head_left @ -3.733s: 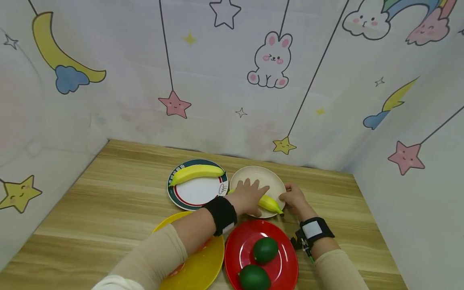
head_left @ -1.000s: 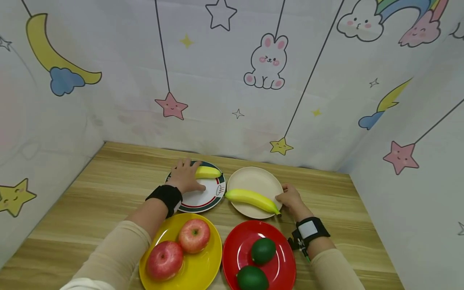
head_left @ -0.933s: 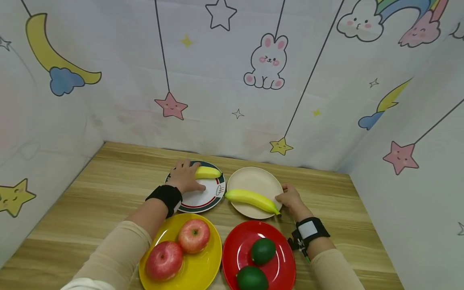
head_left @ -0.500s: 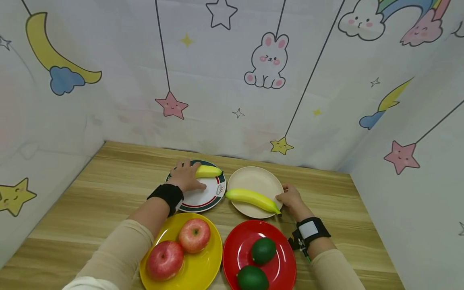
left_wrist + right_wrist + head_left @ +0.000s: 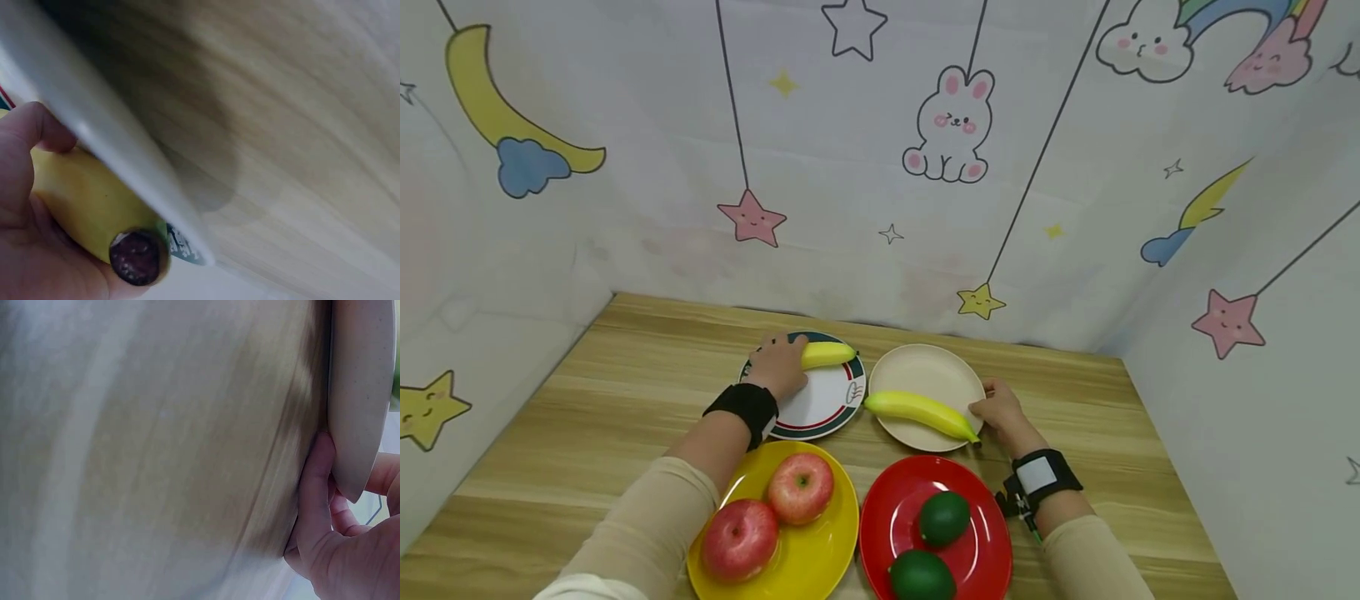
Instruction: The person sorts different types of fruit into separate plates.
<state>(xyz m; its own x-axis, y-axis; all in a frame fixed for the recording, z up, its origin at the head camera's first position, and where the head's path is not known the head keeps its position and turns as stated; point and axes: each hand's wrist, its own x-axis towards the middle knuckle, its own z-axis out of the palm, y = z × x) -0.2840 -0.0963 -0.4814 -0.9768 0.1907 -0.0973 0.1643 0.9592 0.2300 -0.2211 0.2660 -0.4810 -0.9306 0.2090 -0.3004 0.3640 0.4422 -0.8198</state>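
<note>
In the head view my left hand [image 5: 778, 368] grips a yellow banana [image 5: 826, 355], which lies on a white plate [image 5: 816, 404] with a dark green rim. The left wrist view shows the thumb and fingers around the banana [image 5: 87, 190], its dark end sticking out beside the plate's edge [image 5: 119, 140]. My right hand [image 5: 1003, 414] pinches the right rim of a beige plate [image 5: 928, 372]. In the right wrist view its fingers [image 5: 315, 487] reach under that plate [image 5: 356, 387]. A second banana [image 5: 919, 408] lies across the beige plate, its stem over the rim.
A yellow plate [image 5: 820, 550] with two red apples [image 5: 802, 488] stands in front at the left. Beside it is a red plate [image 5: 887, 521] holding two dark green fruits [image 5: 944, 518]. A printed cloth wall [image 5: 850, 267] borders the wooden table [image 5: 587, 400] behind.
My left hand has moved left from the banana on the beige plate to the one on the green-rimmed plate, and its thumb has drawn in. The right hand has stayed at the rim.
</note>
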